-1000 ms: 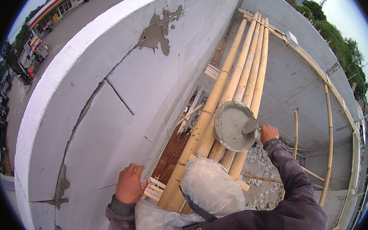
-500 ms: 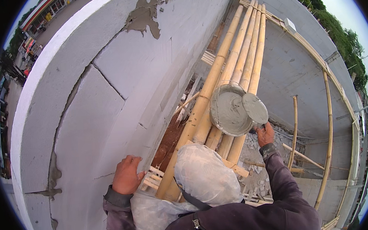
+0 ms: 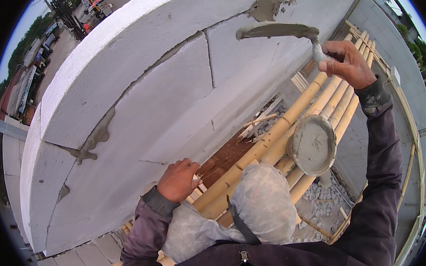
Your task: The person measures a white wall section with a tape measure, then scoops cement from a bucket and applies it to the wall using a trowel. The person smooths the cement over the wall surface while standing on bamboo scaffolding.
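My right hand (image 3: 349, 65) is closed around the mortar-smeared handle of a trowel (image 3: 317, 51). Its blade, seen nearly edge-on and coated with wet grey mortar (image 3: 277, 30), is at the upper part of the pale block wall (image 3: 171, 82), just below a smeared mortar patch (image 3: 268, 5). Whether the blade touches the wall I cannot tell. My left hand (image 3: 177, 180) is at the lower part of the wall, fingers loosely bent, thumb apart, nothing visibly held. A round bucket (image 3: 292, 150) of mortar stands on the bamboo poles (image 3: 272, 151), below my right forearm.
Bamboo poles run lengthwise beside the wall as a platform. Rubble (image 3: 319, 199) lies below on the right, with a second block wall (image 3: 388, 39) beyond. Dark joints and mortar blobs (image 3: 98, 135) mark the near wall. A street with vehicles shows at far upper left.
My right hand has lifted the trowel from the bucket up to the wall, now with mortar on it. The view has swung left; my left hand stays by the wall.
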`<move>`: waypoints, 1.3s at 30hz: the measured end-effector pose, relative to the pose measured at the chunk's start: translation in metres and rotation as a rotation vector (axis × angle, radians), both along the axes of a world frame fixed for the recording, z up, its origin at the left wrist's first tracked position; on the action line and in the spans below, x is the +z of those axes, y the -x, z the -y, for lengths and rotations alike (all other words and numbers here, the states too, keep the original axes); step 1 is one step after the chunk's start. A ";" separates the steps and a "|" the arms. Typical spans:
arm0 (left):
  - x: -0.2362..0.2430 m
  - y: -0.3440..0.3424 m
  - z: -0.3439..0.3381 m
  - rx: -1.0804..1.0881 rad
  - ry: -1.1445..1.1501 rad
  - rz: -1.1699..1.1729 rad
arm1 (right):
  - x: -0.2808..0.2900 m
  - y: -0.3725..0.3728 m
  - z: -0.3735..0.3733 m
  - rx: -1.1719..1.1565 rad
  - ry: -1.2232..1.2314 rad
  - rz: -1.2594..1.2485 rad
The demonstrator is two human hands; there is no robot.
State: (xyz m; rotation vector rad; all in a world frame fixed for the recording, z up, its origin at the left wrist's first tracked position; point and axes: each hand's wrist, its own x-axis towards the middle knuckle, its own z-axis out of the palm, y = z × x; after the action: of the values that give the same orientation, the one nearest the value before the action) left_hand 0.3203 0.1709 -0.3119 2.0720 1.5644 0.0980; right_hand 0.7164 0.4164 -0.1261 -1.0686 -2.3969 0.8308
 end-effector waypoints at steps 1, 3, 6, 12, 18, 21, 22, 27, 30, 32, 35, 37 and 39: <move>0.000 -0.001 0.000 0.001 0.003 -0.004 | 0.021 0.013 -0.022 0.119 0.039 0.035; 0.000 -0.003 0.002 0.003 -0.006 -0.002 | 0.055 0.042 -0.068 0.198 0.136 0.209; 0.001 -0.004 0.003 0.021 -0.021 -0.009 | 0.081 0.056 -0.111 0.252 0.165 0.251; 0.002 -0.002 0.009 0.047 0.002 -0.008 | 0.067 0.003 -0.101 0.205 -0.095 0.019; -0.003 -0.001 0.003 0.064 0.008 -0.034 | 0.017 0.051 -0.068 0.292 0.023 0.003; -0.005 -0.004 -0.001 0.061 0.058 -0.070 | 0.024 0.067 -0.083 0.332 -0.005 -0.001; -0.004 -0.004 -0.001 0.064 0.055 -0.070 | 0.028 0.062 -0.087 0.269 0.038 0.006; -0.002 -0.006 0.003 0.072 0.056 -0.072 | 0.014 0.024 -0.102 0.199 0.094 -0.189; -0.001 -0.004 0.005 0.090 0.061 -0.089 | 0.004 0.019 -0.117 0.271 0.176 -0.151; -0.001 -0.004 0.004 0.097 0.068 -0.104 | 0.003 0.029 -0.134 0.339 0.163 -0.014; -0.001 -0.004 0.003 0.098 0.060 -0.090 | 0.009 0.031 -0.160 0.291 0.229 -0.047; 0.001 -0.005 0.003 0.107 0.074 -0.090 | 0.015 0.018 -0.170 0.288 0.324 -0.046; 0.003 -0.005 0.005 0.103 0.094 -0.075 | -0.017 -0.003 -0.158 0.162 0.284 -0.377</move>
State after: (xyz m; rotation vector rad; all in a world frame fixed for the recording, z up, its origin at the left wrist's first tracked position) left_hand 0.3251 0.1664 -0.3089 1.9427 1.6880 -0.0161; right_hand 0.7190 0.5739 -0.1428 -0.7352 -2.1050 1.3299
